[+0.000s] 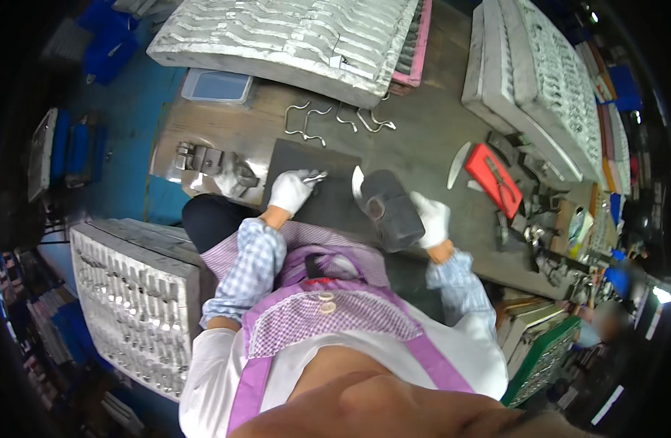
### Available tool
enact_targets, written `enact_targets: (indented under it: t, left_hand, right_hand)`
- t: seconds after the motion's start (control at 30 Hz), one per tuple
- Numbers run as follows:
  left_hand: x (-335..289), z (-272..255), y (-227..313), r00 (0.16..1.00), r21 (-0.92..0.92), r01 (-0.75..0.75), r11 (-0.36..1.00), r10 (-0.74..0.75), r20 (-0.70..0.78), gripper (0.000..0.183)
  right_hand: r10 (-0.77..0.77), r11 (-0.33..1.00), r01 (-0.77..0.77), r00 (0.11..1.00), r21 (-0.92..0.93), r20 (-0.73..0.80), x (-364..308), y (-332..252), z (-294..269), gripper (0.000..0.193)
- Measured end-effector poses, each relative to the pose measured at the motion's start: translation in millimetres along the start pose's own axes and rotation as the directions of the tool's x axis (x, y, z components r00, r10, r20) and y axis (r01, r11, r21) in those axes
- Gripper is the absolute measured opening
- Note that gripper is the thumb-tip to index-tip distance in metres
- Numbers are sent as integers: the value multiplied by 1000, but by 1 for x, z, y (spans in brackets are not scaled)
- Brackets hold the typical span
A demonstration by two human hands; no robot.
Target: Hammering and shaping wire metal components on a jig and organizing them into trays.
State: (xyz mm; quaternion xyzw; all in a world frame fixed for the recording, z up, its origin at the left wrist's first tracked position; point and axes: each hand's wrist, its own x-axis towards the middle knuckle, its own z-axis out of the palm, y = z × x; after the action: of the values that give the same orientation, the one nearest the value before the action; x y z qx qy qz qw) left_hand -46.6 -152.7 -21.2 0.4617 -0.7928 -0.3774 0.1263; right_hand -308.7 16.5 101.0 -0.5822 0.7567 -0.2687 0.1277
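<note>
My left hand (290, 193), in a white glove, is closed on a small shiny metal piece (316, 177) above a dark flat plate (294, 155) on the bench. My right hand (432, 220), also gloved, is closed against the right side of a dark grey, blocky tool (394, 208) with a rounded end and a brownish round spot. Part of its fingers is hidden behind that tool. At the tool's left edge shows a curved shiny metal strip (358, 183). Beyond the plate lie several bent metal rods (306, 136).
A large pale moulded tray (277, 33) covers the far bench, with a clear plastic box (217, 86) beside it. Metal fixtures (199, 157) sit at left. Pliers (502, 182) rest on a red tray (483, 162) at right. More moulded trays (135, 292) stand at lower left.
</note>
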Motion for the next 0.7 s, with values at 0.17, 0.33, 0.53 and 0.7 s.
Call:
enact_targets:
  t: [0.17, 0.33, 0.53, 0.7]
  left_hand:
    - [-15, -4, 62, 970, -625, 228, 747, -229, 80, 46]
    - [-33, 19, 92, 807, -829, 557, 49, -268, 526, 48]
    - [-61, 26, 86, 881, -930, 358, -84, -299, 366, 31]
    - [-84, 22, 86, 848, -930, 346, -120, -384, 365, 23]
  right_hand:
    - [-156, 907, -52, 881, -419, -447, -10, 32, -6, 18]
    - [104, 905, -117, 993, -410, -54, 0, 0, 124, 57]
    - [349, 863, -369, 929, 346, 120, -31, -51, 108, 59]
    - [422, 862, -379, 905, 337, -60, -30, -126, 85, 60]
